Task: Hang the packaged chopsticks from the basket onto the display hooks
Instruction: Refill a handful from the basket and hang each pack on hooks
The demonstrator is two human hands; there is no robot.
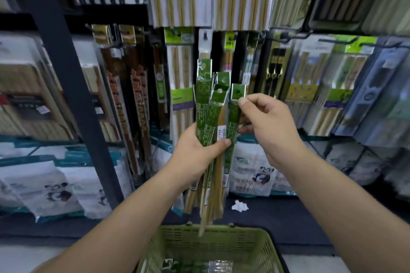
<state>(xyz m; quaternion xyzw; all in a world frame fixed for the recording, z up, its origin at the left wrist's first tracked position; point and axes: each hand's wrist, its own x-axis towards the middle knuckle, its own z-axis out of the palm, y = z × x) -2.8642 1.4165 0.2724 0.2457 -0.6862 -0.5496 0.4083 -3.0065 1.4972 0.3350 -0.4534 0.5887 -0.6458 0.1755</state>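
My left hand (pixel 197 150) grips a bundle of several green-wrapped chopstick packs (pixel 207 115), held upright in front of the display. My right hand (pixel 266 124) pinches the rightmost pack (pixel 234 113) near its top, thumb just below the punched hanging tab. The bare bamboo ends of the packs point down over the green plastic basket (pixel 255 241) at the bottom, which holds more packs (pixel 213 266). Black display hooks (pixel 279 39) stick out of the rack behind, most with other chopstick packs hanging on them.
A dark slanted rack post (pixel 66 68) stands at the left. Bagged goods with panda prints (pixel 255 173) line the lowest shelf. A crumpled white scrap (pixel 239 205) lies on the dark floor ledge behind the basket.
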